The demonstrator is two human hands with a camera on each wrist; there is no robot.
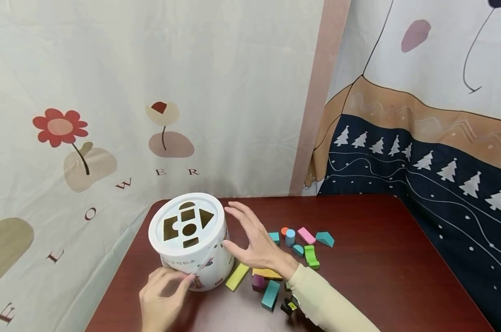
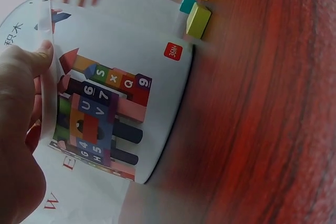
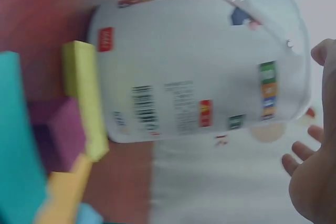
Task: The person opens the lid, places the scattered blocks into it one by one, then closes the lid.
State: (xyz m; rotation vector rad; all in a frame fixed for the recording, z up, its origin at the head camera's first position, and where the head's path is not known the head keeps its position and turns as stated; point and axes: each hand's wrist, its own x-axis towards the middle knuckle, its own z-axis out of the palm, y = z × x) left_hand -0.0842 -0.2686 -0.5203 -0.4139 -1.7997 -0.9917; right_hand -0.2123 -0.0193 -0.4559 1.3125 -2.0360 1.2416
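Observation:
A white toy-block bucket point(image 1: 219, 263) stands at the table's left, its lid point(image 1: 206, 235) pierced with several shaped holes. My left hand point(image 1: 163, 295) is low at the bucket's front left. In the left wrist view its thumb and fingers pinch the bucket's white strap handle point(image 2: 48, 93), which slants down across the printed wall. My right hand point(image 1: 258, 242) is raised beside the bucket's right side, thumb and fingers spread and holding nothing. The right wrist view shows a gap between that hand and the bucket wall point(image 3: 178, 66).
Close to the bucket's base lie a yellow-green block point(image 1: 237, 276), a purple block point(image 1: 258, 282) and a teal block point(image 1: 270, 295). Beyond the right forearm are a green curved block point(image 1: 311, 257), a blue cylinder point(image 1: 290, 237) and a pink block point(image 1: 306, 235). A printed curtain point(image 1: 250, 115) hangs behind the table.

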